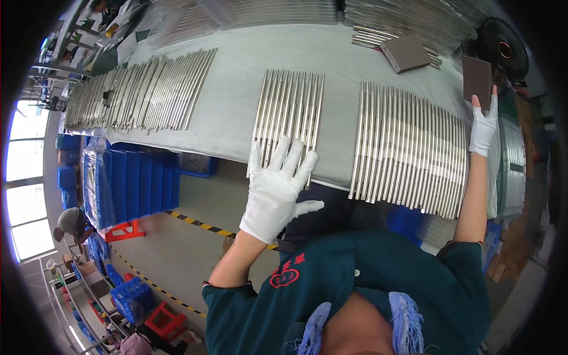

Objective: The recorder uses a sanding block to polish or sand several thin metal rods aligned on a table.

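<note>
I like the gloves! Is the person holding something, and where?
Yes. The right hand grips a brown flat block by its lower edge. The left hand lies open on the metal rods, holding nothing.

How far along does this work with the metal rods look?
Three batches of metal rods already lie in neat rows on the grey table: a left batch, a middle batch and a right batch. In hand: the gloved left hand lies flat on the middle batch's near ends, and the right hand holds a brown block. Left: heaps of rods at the far edge.
</note>
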`<state>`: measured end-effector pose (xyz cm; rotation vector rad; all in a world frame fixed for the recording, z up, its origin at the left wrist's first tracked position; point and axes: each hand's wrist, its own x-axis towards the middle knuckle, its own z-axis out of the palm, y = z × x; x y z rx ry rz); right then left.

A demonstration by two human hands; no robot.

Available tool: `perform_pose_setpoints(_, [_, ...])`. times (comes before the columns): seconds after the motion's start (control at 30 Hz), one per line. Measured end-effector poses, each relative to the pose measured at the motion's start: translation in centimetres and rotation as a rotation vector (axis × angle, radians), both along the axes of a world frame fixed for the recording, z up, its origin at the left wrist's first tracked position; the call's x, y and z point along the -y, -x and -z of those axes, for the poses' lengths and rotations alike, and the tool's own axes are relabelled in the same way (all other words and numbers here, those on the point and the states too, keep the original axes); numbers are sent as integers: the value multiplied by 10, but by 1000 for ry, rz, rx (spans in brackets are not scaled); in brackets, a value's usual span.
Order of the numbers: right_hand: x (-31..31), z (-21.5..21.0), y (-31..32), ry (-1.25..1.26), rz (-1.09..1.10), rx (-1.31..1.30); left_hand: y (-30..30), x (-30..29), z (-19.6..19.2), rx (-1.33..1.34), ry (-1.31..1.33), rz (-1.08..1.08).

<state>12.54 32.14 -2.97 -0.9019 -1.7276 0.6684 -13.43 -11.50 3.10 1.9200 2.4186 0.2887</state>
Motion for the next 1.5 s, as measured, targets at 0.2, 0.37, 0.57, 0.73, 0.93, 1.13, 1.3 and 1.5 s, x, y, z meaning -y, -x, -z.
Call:
perform_pose_setpoints(0.2, [-8, 1, -5, 7, 9, 33, -20, -22, 2, 114, -42, 190])
perform_pose_setpoints(0.37, [-6, 0, 0, 39, 13, 19, -24, -27, 4, 304, -158, 331])
perform_pose_setpoints(0.57, [-5, 0, -10, -30, 76, 112, 29, 5, 1, 5, -113, 10])
perform_pose_setpoints(0.73, [-7, 0, -8, 13, 40, 77, 44, 20, 14, -21, -97, -91])
perform_pose_setpoints(0.93, [-3, -2, -4, 36, 30, 55, 33, 7, 11, 12, -71, 66])
perform_pose_setpoints(1.13, [-9, 1, -6, 16, 20, 37, 9, -8, 9, 92, -85, 153])
perform_pose_setpoints(1.3, [-8, 3, -3, -17, 25, 33, 16, -15, 3, 124, -146, 154])
perform_pose_setpoints(1.5, [12, -4, 8, -59, -16, 16, 34, -25, 19, 54, -225, -49])
